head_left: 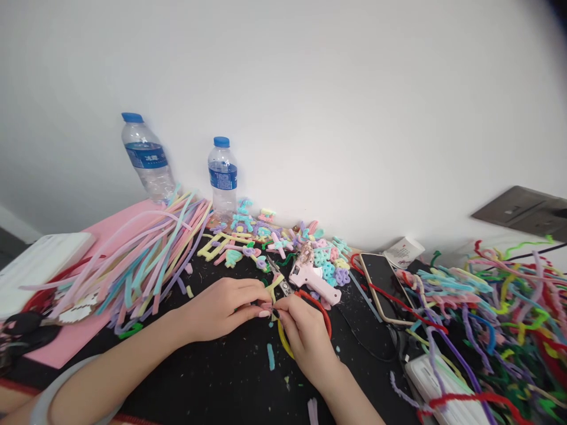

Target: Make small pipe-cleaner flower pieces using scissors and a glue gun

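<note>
Small yellow pipe-cleaner piece (275,282) being pinched between the fingers of left hand (230,310) and right hand (305,333), scissors (284,287) being partly covered beneath, glue gun (314,279) being kept nearby.

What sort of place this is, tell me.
Probably a craft worktable, at home or in a small workshop: there are heaped pastel pipe cleaners, a pink glue gun and, beside it, small fuzzy flowers.

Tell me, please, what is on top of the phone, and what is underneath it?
A red fuzzy stem crosses over the phone, passing above its dark screen. Whatever is directly beneath the phone is covered by it and cannot be seen.
</note>
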Motion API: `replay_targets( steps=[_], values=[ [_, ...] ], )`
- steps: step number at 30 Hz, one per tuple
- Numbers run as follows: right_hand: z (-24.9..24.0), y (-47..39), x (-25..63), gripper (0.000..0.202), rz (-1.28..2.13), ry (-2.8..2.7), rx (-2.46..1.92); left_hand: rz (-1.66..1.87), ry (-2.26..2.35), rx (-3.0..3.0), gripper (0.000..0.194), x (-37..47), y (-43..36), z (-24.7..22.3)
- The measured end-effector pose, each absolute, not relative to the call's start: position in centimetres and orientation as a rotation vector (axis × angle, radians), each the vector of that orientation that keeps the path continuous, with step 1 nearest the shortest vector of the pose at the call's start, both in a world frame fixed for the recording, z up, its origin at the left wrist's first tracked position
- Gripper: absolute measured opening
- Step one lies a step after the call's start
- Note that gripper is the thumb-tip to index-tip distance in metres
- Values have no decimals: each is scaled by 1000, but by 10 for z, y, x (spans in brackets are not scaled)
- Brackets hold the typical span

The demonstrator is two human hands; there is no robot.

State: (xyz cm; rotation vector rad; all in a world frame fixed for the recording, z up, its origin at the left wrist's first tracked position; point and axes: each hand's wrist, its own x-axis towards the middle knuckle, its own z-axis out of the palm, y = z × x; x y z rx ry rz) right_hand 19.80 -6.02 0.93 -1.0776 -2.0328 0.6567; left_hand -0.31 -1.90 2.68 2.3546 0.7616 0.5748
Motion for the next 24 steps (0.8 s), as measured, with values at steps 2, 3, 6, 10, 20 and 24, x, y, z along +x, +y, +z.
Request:
replay_targets(
  steps=[2,3,6,10,20,24],
  values=[
    [8,-60,198,20,642,-2060,-1088,560,749,2390,25,-3,-19,25],
    [8,-60,199,20,635,-2066,-1099,555,748,2403,25,-3,-19,24],
    [6,-59,199,20,609,-2079,-1119,554,751,2412,26,-4,-19,21],
    [3,-57,198,18,578,-2082,-1116,582,761,2408,26,-4,-19,18],
    [2,-56,202,14,569,-2039,-1121,528,774,2319,21,-1,-21,26],
    [2,-56,203,14,603,-2045,-1122,547,779,2238,24,2,-21,26]
  ],
)
